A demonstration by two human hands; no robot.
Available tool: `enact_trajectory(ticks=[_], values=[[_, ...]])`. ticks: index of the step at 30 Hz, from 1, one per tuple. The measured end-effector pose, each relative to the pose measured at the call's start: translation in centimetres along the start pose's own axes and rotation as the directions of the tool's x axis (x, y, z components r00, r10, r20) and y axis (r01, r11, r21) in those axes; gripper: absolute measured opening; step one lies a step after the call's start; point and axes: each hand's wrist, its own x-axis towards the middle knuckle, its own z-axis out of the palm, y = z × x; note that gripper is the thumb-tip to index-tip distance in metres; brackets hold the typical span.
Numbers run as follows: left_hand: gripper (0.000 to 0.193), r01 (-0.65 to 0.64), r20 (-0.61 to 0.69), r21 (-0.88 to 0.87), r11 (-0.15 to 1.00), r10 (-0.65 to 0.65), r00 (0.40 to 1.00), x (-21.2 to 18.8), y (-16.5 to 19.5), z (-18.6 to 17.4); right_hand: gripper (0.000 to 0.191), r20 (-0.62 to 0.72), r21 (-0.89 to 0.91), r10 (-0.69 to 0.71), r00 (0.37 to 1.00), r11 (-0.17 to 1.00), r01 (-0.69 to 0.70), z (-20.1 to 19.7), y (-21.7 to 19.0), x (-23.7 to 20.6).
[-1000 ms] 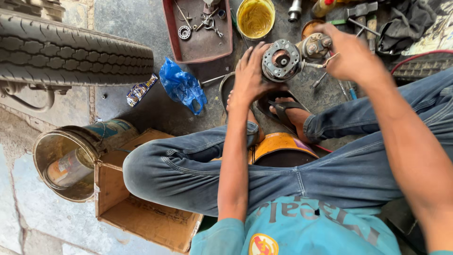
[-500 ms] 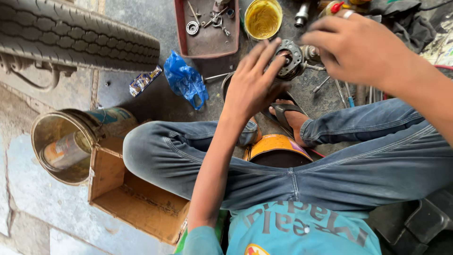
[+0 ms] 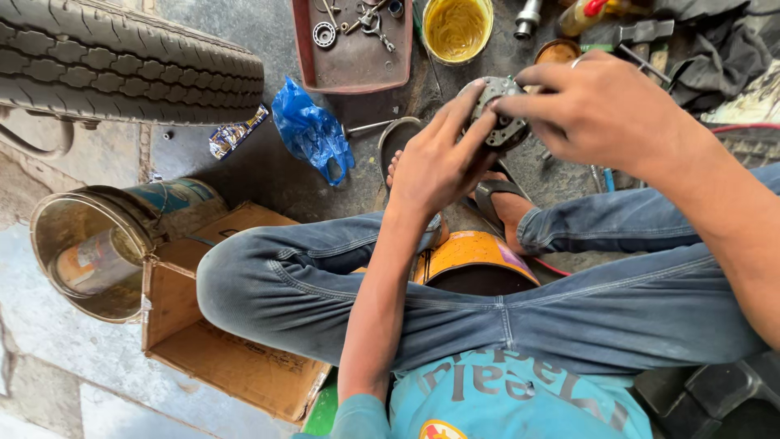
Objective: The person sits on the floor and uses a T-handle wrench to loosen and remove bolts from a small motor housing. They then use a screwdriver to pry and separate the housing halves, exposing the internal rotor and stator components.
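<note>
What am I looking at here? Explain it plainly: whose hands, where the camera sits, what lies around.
The camera sits on a person's head and looks down at their own lap and hands. The person sits with legs in jeans. Both hands hold one round metal part: the left hand cups it, the right hand grips it from above. On the ground lie a tyre, a red tray of small tools, a yellow tub, a blue plastic bag, a metal bucket and a cardboard box.
</note>
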Motion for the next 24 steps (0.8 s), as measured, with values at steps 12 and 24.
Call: enact_trajectory(ticks=[12, 24], values=[[0.05, -0.045, -0.043, 0.102, 0.994, 0.05, 0.998, -0.5, -1.1, 1.0, 0.061, 0.449, -0.328, -0.464, 0.764, 0.71, 0.624, -2.1, 4.4, 4.9], [0.043, -0.049, -0.172, -0.203, 0.978, 0.014, 0.985, 0.3, -2.2, 2.6, 0.067, 0.268, -0.016, -0.559, 0.784, 0.811, 0.584, 1.5, 8.3, 4.1]])
